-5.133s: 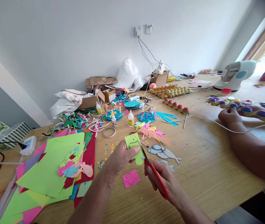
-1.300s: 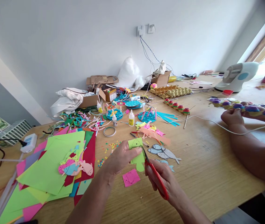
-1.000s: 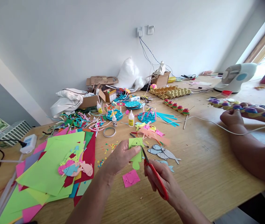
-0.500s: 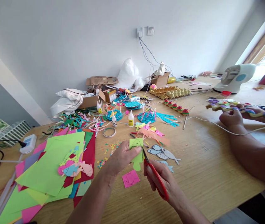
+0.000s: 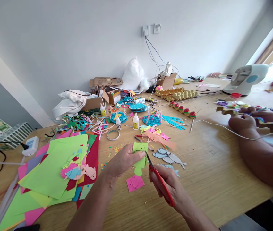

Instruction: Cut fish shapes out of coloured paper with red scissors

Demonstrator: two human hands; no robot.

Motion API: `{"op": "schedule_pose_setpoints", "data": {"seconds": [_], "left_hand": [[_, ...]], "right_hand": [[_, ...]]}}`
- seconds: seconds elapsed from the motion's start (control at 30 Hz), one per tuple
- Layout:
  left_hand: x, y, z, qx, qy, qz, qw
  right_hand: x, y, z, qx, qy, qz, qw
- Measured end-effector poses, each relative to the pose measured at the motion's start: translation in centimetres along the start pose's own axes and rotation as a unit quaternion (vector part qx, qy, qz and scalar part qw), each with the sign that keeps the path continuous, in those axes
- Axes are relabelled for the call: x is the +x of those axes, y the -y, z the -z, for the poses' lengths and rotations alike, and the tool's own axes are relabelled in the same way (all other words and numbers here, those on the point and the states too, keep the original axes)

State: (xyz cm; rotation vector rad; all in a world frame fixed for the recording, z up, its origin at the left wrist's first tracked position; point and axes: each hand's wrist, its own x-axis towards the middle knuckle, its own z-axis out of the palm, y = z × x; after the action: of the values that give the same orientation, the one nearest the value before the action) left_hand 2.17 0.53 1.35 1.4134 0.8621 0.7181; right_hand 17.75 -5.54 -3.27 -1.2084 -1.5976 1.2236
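Note:
Between thumb and fingers, my left hand pinches a piece of lime-green paper with a fish outline drawn on it. Its lower end is cut to a tail shape. My right hand grips red-handled scissors, their dark blades at the paper's right edge. Below on the table lies a pink paper square with a fish drawn on it. Grey-blue paper fish lie to the right, just beyond my right hand. More cut paper fish in pink, blue and green rest on coloured sheets at left.
Glue bottles, a tape roll and blue decorated pieces stand farther back. Another person's hand holds a painted egg-carton strip at right. A white cord crosses the table near a fan.
The view has shifted slightly. My hands, the green paper and the scissors keep nearly the same position. At right, the other person's hands have moved a little on the egg-carton strip.

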Motion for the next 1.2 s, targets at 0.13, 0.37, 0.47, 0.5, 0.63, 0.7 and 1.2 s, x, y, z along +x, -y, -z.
{"op": "schedule_pose_setpoints", "data": {"seconds": [0.13,0.37,0.47,0.5,0.63,0.7,1.2], "left_hand": [[0.0,0.1,0.3,0.0,0.003,-0.013,1.0],[0.2,0.1,0.4,0.003,0.009,-0.026,1.0],[0.2,0.3,0.2,-0.01,0.012,-0.019,1.0],[0.2,0.3,0.2,-0.016,0.013,-0.018,1.0],[0.3,0.6,0.2,-0.034,0.011,-0.013,0.999],[0.3,0.8,0.2,-0.038,0.003,-0.007,0.999],[0.4,1.0,-0.3,-0.071,-0.015,0.001,0.997]], "right_hand": [[0.0,0.1,0.0,0.007,-0.001,-0.013,1.0],[0.0,-0.2,-0.1,0.047,0.006,0.001,0.999],[0.0,-0.3,-0.1,0.057,0.011,0.01,0.998],[-0.1,-0.4,-0.1,0.057,0.01,0.008,0.998],[-0.1,-0.2,-0.1,0.048,0.005,-0.008,0.999],[0.0,-0.1,-0.2,0.047,0.004,-0.01,0.999],[0.2,-0.3,-0.2,0.073,0.003,0.017,0.997]]}}
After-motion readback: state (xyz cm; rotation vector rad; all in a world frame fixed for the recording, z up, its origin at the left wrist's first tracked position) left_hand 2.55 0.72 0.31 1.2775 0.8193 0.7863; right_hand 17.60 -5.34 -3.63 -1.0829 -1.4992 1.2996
